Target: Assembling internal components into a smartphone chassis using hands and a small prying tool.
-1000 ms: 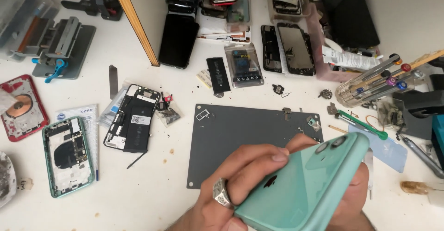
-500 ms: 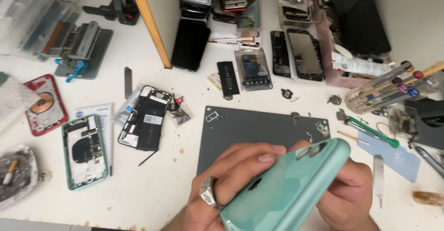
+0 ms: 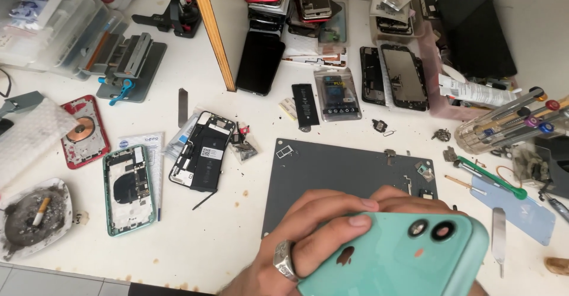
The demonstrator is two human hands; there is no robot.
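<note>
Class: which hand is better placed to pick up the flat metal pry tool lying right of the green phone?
Right, probably. Both hands grip the mint-green phone, but the right hand sits toward its right side, nearer the pry tool; the left hand would cross over.

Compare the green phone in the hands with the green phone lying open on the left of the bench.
The mint-green phone is closed, its back and two camera lenses showing; the opened green phone shell has its insides exposed. The mint-green phone is held up and tilted in the left hand, while the opened green phone shell lies flat on the white bench, untouched. The held one fills more of the view, being nearer the camera. Both share a similar green frame colour.
</note>
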